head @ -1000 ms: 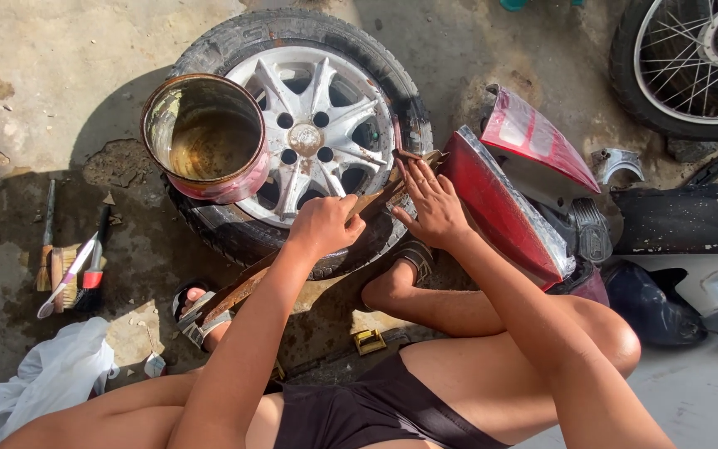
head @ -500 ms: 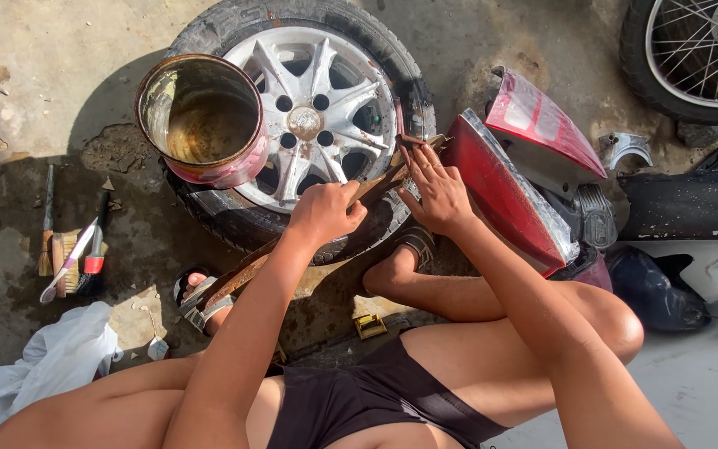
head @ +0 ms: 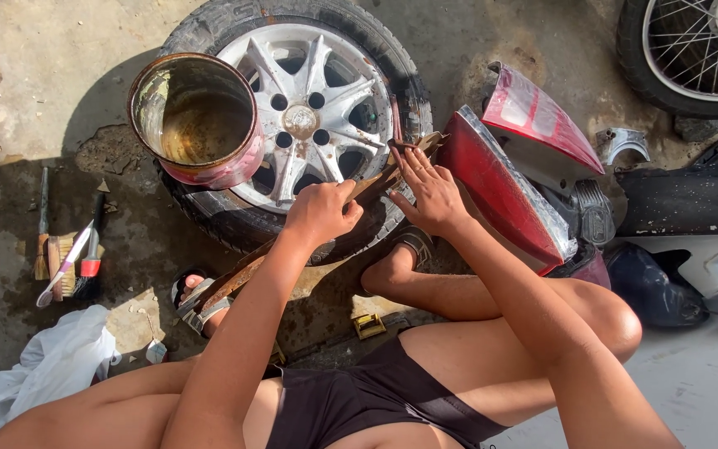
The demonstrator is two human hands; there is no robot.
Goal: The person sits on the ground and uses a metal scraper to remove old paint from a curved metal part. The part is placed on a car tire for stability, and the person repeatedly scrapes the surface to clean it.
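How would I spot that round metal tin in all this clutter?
Find the car wheel lying flat on the concrete, with its silver spoked rim. The tin sits on the wheel's left edge, above the person's left hand. It is the only open cylinder there: a rusty rim, a shiny inside and a dark red outer wall.
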